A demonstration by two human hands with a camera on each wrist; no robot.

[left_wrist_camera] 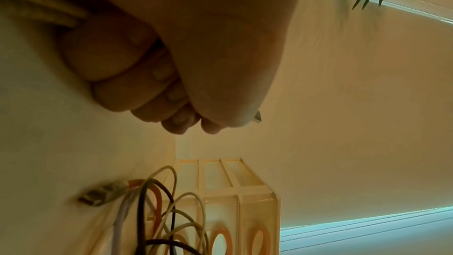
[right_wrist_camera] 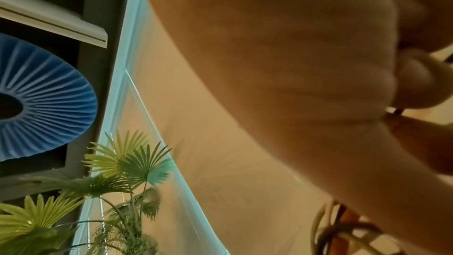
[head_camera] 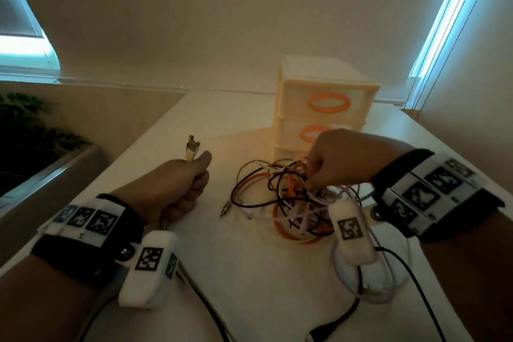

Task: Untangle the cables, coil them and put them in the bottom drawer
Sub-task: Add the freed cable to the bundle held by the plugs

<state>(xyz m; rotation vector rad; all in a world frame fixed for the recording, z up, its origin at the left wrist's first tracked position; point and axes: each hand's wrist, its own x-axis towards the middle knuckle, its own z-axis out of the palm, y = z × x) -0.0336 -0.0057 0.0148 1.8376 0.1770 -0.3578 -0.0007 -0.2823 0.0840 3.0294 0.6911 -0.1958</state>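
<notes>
A tangle of cables (head_camera: 288, 197) in black, orange, white and lilac lies on the white table (head_camera: 249, 272) in front of a small cream drawer unit (head_camera: 324, 103) with orange ring handles. My left hand (head_camera: 177, 189) is a fist round a beige cable (head_camera: 166, 223), whose metal plug (head_camera: 193, 147) sticks up past the thumb. My right hand (head_camera: 327, 166) reaches into the heap and pinches strands at its right side. In the left wrist view the curled fingers (left_wrist_camera: 137, 84) and the heap (left_wrist_camera: 161, 220) show. The bottom drawer is mostly hidden behind the right hand.
A black cable with a plug (head_camera: 333, 325) and a lilac loop (head_camera: 369, 286) trail over the table's near right. The table's left edge (head_camera: 125, 164) drops to a ledge with a plant (head_camera: 30, 130). The wall stands behind the drawer unit.
</notes>
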